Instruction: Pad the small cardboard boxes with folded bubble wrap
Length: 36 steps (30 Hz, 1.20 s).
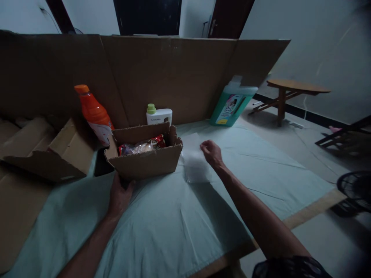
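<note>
A small open cardboard box (147, 166) stands on the cloth-covered table with plastic-wrapped packets (142, 146) inside. At its lower left corner my left hand (120, 197) grips the box, fingers partly hidden beneath it. To the right of the box, my right hand (213, 153) is closed in a pinch on a clear plastic bag (197, 166), which hangs over the cloth and looks blurred. Behind the box are a white bottle with a green cap (159, 116) and a tilted orange bottle (95, 114).
A large cardboard panel (179, 73) stands along the back. A jug of green liquid (232, 106) leans near its right end. Another open cardboard box (49, 154) is at left. Beyond the pale green cloth (162, 227) are a wooden table (295, 87) and a fan (355, 189).
</note>
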Tool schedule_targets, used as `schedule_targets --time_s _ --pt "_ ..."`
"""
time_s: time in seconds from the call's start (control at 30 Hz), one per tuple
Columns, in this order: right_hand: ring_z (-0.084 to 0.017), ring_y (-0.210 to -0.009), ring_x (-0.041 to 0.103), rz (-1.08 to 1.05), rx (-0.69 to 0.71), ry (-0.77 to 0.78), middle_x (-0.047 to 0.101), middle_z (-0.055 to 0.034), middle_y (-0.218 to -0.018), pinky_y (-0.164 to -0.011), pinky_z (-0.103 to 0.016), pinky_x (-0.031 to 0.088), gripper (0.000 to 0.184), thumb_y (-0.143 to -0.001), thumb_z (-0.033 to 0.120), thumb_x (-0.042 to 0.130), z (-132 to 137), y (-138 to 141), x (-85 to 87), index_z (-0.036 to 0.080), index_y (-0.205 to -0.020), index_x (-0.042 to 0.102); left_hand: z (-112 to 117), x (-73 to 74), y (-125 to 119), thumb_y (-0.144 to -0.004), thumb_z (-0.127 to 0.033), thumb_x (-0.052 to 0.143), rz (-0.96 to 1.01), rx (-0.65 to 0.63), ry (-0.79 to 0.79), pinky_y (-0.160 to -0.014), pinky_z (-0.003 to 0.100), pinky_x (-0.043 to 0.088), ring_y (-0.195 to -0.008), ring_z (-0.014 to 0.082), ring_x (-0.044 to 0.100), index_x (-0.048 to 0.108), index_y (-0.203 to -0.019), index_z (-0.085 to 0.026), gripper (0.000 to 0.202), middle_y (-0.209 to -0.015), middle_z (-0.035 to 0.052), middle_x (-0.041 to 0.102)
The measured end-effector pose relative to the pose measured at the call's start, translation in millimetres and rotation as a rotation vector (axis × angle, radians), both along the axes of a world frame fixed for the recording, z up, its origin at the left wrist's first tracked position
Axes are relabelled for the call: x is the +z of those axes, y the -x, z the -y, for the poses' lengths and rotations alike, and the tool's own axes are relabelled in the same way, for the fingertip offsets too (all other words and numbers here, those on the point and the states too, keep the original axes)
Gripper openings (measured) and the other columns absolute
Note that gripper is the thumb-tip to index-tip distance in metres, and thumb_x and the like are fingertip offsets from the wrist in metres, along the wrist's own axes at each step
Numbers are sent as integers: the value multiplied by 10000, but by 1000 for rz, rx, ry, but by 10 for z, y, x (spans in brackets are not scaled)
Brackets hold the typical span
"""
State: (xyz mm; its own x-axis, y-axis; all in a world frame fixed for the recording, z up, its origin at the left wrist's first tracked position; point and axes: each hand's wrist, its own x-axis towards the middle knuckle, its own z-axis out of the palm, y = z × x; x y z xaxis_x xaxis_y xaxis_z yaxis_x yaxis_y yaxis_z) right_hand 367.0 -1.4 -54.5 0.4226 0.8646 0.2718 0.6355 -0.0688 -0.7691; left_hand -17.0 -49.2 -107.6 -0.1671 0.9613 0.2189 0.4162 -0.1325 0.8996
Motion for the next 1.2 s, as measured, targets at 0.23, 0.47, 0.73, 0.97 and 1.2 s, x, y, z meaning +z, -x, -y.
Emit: schedule_targets --time_s 0.23,0.47,0.73,0.97,1.2 --pt "-113 -497 526 -494 76 -56 559 29 -649 -457 -242 391 375 -731 549 692 849 -328 524 233 -822 512 3 1 20 -762 -361 682 -37 8 0 -1069 443 453 -1209 303 599 507 -1305 -175 600 -1243 127 639" --pt "-92 -467 449 -505 201 120 525 36 -558 -429 -216 333 389 -641 540 729 1111 70 142 197 -716 561 32 48 -13 -753 -327 684 -12 1 -44 -1033 417 489 -1171 281 622 530 -1276 -177 566 -1221 121 650" --pt "-162 -482 570 -174 212 186 648 -26 -646 -450 -267 410 295 -793 501 563 793 115 -35 207 -814 576 10 -9 -24 -761 -329 670 34 6 -69 -1060 402 473 -1207 267 610 496 -1309 -182 593 -1257 117 645" --pt "-291 -970 642 343 162 187 712 -118 -1011 -832 -390 475 158 -844 325 585 369 7 91 214 -868 695 19 22 -65 -768 -335 667 21 13 -53 -1027 397 490 -1184 266 623 503 -1282 -184 559 -1257 120 648" --pt "-287 -1057 621 520 153 331 744 -108 -1046 -883 -352 418 83 -782 184 647 -194 49 -2 198 -798 727 13 5 -30 -792 -370 622 -28 23 -3 -947 385 521 -1090 275 648 538 -1248 -169 505 -1156 109 677"
